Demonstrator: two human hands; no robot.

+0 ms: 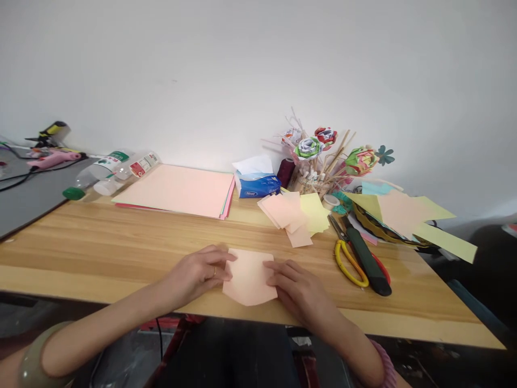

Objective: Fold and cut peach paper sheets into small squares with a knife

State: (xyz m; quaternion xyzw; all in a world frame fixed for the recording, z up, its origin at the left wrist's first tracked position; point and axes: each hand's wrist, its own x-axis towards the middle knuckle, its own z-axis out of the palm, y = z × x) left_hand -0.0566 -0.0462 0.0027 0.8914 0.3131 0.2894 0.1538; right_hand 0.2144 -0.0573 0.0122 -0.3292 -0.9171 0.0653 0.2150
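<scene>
A small piece of pale pink paper [249,277] lies near the table's front edge, its lower side coming to a blunt point. My left hand [208,269], with a ring on one finger, pinches its left side. On the right side, my right hand [293,283] grips the paper between thumb and fingers. Beyond it lie loose pink paper squares [285,210] and yellow paper squares [315,212]. To the right are scissors [351,264] with yellow and red handles, partly under a dark green utility knife [369,258].
A stack of large coloured sheets [177,188] lies at the back left beside two plastic bottles [109,170]. Behind stand a blue tissue pack [256,180], a dark thread spool [286,172] and paper flowers [311,146]. A pink glue gun [54,159] rests far left; paper strips fill a basket [371,226] right.
</scene>
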